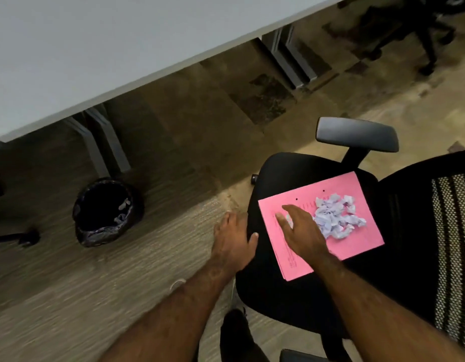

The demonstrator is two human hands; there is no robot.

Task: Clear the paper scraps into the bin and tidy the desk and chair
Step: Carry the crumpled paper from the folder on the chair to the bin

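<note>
in the head view, a heap of crumpled paper scraps [335, 216] lay on a pink folder [356, 246] on the black chair [299, 173] seat. the right hand [300, 232] rested on the folder, grip open and flat; the left hand [234, 239] touched the seat edge, grip open. the lined bin [106, 212] stood under the white worktop [95, 48].

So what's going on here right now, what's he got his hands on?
A person leans over a black office chair. A pink folder lies on the seat with a pile of crumpled paper scraps on top. The right hand rests open on the folder beside the scraps; the left hand is open at the seat's edge. The bin stands under the desk.
</note>
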